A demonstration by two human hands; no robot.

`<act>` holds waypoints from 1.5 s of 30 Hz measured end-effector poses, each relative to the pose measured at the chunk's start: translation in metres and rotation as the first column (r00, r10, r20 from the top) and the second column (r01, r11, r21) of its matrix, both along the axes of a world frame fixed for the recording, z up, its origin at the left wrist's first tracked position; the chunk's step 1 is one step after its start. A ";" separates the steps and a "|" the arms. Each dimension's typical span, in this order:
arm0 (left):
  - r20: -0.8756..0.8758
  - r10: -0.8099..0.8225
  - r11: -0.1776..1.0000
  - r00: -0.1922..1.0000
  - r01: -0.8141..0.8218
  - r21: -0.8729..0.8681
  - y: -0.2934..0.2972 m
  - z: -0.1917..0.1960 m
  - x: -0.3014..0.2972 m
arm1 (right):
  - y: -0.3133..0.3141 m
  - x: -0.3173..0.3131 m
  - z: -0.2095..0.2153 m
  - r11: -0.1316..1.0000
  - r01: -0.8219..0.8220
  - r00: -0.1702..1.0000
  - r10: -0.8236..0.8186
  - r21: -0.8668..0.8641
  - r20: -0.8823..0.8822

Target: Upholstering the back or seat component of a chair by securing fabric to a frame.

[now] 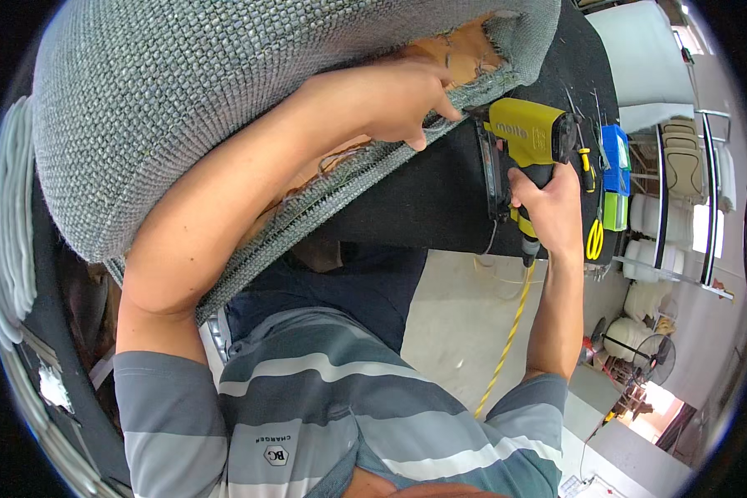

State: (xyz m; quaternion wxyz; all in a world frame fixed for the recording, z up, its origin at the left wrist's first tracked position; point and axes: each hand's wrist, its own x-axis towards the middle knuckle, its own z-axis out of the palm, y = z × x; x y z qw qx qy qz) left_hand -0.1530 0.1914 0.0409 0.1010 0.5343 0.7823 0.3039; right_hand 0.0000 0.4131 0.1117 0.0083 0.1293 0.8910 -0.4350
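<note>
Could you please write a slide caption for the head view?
Left hand at the grey fabric's edge, right hand holding a yellow staple gun, its nose close by.

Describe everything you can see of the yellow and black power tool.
The yellow and black power tool has a smooth, blocky yellow body and a slim dark rail left of its dark handle. The right hand grips that handle. Its nose faces left, by the edge of the grey woven fabric; contact is unclear. A yellow hose trails below.
</note>
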 end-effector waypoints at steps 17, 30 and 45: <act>0.038 0.009 1.000 0.999 -0.010 0.013 -0.004 0.012 0.003 | -0.001 0.003 -0.006 0.993 -0.028 1.000 0.029 0.119 -0.005; 0.001 0.005 1.000 1.000 -0.005 0.023 -0.005 0.014 0.005 | -0.010 0.007 -0.007 0.991 -0.026 0.999 0.031 0.130 -0.035; 0.075 0.007 1.000 0.997 -0.007 0.000 0.000 0.011 0.003 | -0.018 0.009 -0.001 0.993 -0.036 0.999 0.035 0.112 0.016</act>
